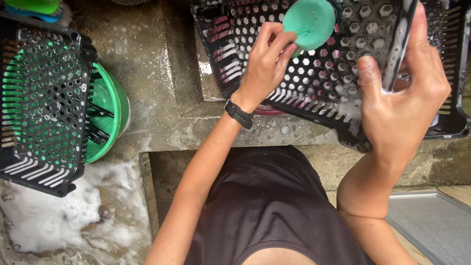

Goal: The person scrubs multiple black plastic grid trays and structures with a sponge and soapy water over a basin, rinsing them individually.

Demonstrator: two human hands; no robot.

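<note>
Soapy black crate [324, 83] under a green sponge [309, 22]
Left hand [265, 64] pinches the sponge; right hand [405, 93] clamps the crate's rim

Wet, stained concrete slab [147, 64] fills the upper middle of the view, with a raised step edge [196, 110] running across it. At the slab's left edge, a second black perforated crate [44, 103] rests over a green basin [110, 115]. White soap foam [64, 211] pools on the rough ground at the lower left corner. A grey floor panel [431, 223] with a pale wooden border occupies the lower right corner. Light is even daylight.
</note>
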